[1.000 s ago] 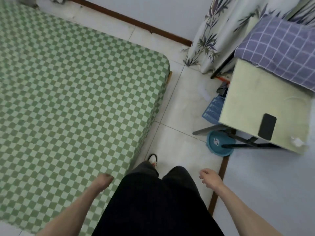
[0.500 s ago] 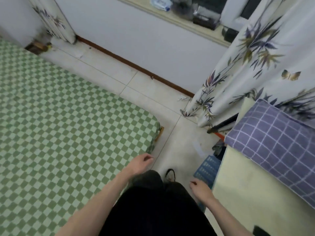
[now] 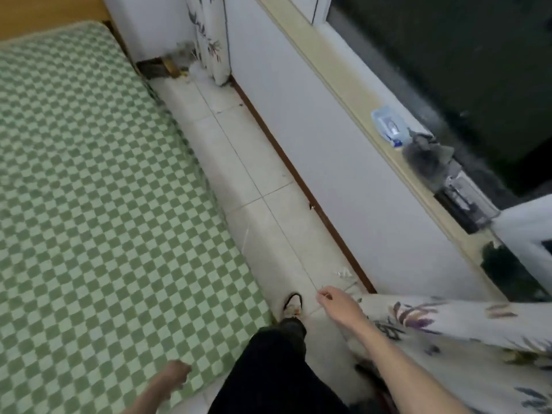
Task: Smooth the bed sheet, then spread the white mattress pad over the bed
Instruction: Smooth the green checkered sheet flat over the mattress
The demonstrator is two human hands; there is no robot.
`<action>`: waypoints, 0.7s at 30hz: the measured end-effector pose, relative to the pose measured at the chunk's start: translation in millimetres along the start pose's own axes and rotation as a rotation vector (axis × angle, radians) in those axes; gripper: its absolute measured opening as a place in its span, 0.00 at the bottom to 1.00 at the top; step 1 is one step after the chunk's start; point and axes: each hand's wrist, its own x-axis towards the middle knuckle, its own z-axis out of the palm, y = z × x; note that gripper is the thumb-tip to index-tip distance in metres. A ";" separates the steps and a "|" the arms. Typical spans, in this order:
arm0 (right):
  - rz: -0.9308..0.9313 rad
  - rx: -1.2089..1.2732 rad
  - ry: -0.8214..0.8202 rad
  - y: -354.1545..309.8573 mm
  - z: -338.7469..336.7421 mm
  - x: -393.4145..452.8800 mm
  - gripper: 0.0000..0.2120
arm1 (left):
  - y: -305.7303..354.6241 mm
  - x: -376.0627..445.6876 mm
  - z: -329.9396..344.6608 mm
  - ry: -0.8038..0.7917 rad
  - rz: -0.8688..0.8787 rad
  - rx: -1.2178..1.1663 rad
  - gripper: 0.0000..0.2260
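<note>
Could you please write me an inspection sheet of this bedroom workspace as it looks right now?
Surface: the bed, covered edge to edge in this view, wooden headboard showing at its far end.
Job's things: green checked bed sheet lies mostly flat; white mattress pad nothing seen.
Clutter: plastic packet, a grey blurred object and a clear container on the window sill; small scraps on the tiled floor.
Grips: left hand over the sheet's near corner, fingers loosely curled, holding nothing; right hand free above the floor beside the floral curtain.
Cables: nothing seen.
Surroundings: white wall, brown skirting, dark window.
</note>
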 end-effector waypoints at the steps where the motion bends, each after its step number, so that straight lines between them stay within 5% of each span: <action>1: 0.002 -0.015 -0.008 -6.2 -24.8 17.3 0.13 | 34.7 -1.7 -7.2 -0.024 0.027 -0.040 0.08; 10: 0.228 -0.137 -0.115 -42.3 -201.8 142.0 0.14 | 332.8 -63.3 -145.5 0.043 0.491 -0.263 0.16; 13: 0.086 -0.265 -0.112 -93.9 -250.9 213.6 0.22 | 392.1 -35.0 -202.2 0.081 0.518 -0.357 0.16; 18: 0.171 -0.279 -0.107 -219.0 -314.3 323.8 0.15 | 404.0 23.7 -260.7 0.063 0.178 -0.416 0.16; 21: 0.132 -0.209 -0.200 -355.5 -352.4 396.5 0.13 | 397.5 51.9 -327.8 0.080 0.003 -0.540 0.10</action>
